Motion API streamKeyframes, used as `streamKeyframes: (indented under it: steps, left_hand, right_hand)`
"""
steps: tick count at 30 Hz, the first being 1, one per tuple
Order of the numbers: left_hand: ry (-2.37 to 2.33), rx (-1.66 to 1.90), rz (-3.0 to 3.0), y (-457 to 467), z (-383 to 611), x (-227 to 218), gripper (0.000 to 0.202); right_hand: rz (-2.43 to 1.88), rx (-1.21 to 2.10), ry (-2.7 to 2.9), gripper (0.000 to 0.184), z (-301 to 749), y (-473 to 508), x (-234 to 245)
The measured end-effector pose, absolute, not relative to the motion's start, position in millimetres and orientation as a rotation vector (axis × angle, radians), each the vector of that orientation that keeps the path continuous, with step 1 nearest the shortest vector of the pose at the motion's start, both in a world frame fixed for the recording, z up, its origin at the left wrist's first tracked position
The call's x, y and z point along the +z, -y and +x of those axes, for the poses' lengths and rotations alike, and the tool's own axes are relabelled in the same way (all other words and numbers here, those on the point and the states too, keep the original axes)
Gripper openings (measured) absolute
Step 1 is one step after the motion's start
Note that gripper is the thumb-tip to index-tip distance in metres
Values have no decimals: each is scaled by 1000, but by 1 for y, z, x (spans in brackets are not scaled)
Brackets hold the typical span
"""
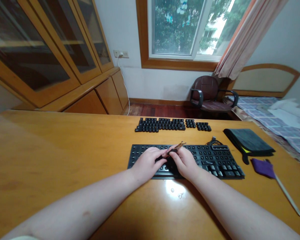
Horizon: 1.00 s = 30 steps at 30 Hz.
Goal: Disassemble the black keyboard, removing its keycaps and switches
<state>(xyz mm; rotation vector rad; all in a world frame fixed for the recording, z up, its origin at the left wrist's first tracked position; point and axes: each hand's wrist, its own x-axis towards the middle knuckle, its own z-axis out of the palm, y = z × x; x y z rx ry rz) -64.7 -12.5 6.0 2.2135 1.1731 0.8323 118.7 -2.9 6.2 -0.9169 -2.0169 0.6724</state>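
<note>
A black keyboard (pixel 207 155) lies in front of me, with bare switches over most of it and keycaps (pixel 227 170) still on at its lower right. Above its middle my two hands meet. My right hand (pixel 186 161) is closed on a thin brown tool with a pronged tip (pixel 182 144), which points up and away to the right. My left hand (pixel 150 163) pinches at the tool's lower end. A small dark piece shows between its fingers, too hidden to name. Behind the keyboard, loose black keycaps (pixel 171 124) stand in rows.
To the right lie a dark folded cloth or pouch (pixel 251 141) with a yellow edge and a purple cloth-headed stick (pixel 288 195). The keyboard's cable (pixel 213 141) is bundled behind it. Beyond the wooden table (pixel 65 150) are a chair (pixel 207 91), a bed and a glass-doored cabinet.
</note>
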Motion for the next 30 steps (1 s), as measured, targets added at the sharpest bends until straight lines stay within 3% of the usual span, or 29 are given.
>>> streamKeyframes:
  steps: [10,18,30]
  left_hand:
    - [-1073,817,1507,0,-67,10,23]
    - [-969,681,1319,-2,-67,15,22]
    - [-1202,826,1260,-11,-60,26,18]
  right_hand:
    - [-843,801,1815,24,123,5,-4]
    - [-644,915,1811,25,126,8,-4]
    - [-611,581,2040,17,123,8,4]
